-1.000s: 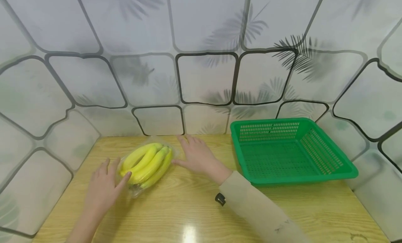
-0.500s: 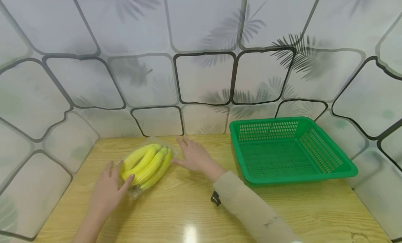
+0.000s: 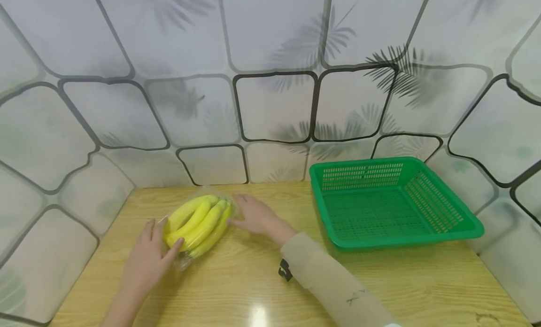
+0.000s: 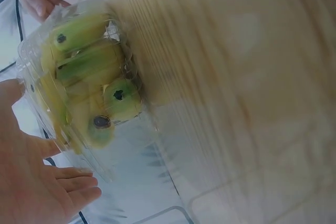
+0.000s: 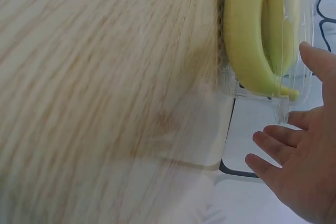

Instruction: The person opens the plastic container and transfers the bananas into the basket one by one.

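Bananas (image 3: 203, 228) near table (image 3: 228, 289) back-left corner | we judge soft; better hold both ends | left hand (image 3: 145, 259), right hand (image 3: 255, 215) alongside, uncurled

Wears a long beige sleeve (image 3: 334, 284) on the right arm, tubular, largely plain and softly creased. Terminates just behind the wrist in a straight, broad cuff (image 3: 295, 249) of the same beige. Bears thin dark markings (image 3: 356, 297) further up the fabric, angular and stroke-like, too small to read. Includes a compact black fitting (image 3: 285, 269) at the edge of the cuff, irregular in outline, of undeterminable type. Shows a small white edge (image 3: 393, 325) beside the sleeve at the bottom of the head view. Leaves the right grip (image 3: 255, 216) bare up to the cuff. Leaves the left grip (image 3: 145, 261) and left forearm (image 3: 127, 299) bare as far as visible.
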A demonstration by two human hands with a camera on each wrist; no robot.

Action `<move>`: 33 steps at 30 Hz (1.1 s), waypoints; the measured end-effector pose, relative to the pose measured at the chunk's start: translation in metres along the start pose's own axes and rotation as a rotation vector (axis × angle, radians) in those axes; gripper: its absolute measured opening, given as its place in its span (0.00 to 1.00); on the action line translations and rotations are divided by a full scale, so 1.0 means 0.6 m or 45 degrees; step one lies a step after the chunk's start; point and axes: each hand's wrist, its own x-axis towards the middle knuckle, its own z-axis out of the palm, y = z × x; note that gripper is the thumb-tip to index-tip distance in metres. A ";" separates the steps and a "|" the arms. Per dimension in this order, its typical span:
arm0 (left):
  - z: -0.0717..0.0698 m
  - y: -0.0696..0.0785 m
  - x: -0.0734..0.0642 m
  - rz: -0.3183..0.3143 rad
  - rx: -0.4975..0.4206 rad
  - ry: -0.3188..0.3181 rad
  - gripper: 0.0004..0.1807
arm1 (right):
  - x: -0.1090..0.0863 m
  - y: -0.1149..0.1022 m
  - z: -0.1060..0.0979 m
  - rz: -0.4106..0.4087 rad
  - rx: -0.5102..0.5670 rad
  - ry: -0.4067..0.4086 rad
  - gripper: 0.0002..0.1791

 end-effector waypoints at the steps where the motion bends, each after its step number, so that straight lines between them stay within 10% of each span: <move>1: 0.000 0.000 0.000 0.000 0.000 -0.002 0.44 | 0.001 -0.001 0.001 -0.005 0.008 -0.002 0.49; 33: 0.009 0.018 0.014 0.121 0.031 0.021 0.43 | -0.040 0.018 0.011 -0.016 0.089 0.052 0.48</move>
